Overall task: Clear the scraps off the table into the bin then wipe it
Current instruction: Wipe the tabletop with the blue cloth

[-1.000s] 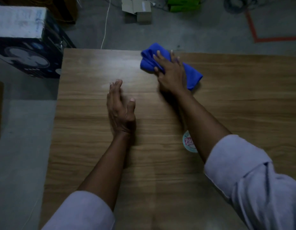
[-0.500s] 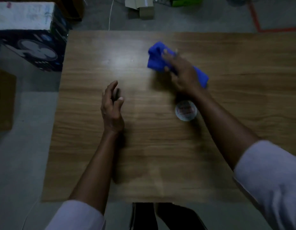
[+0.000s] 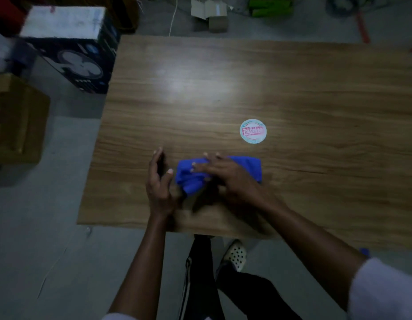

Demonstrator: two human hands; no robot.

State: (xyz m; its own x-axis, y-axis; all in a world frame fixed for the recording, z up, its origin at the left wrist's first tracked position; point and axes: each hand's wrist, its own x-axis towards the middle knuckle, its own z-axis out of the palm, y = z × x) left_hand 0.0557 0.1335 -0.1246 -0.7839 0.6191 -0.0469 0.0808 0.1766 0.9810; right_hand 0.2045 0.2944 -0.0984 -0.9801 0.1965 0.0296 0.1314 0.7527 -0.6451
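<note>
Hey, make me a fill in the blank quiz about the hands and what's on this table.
1. The right hand presses a ____ cloth.
2. The left hand holds ____.
3. The sticker on the table is ____ in shape.
Missing words: blue; nothing; round.

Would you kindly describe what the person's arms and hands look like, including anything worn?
The left hand and right hand are bare: no gloves, and no ring or watch that the dim light shows. Forearms are uncovered; the pale, whitish left sleeve and right sleeve end well above the wrists.
</note>
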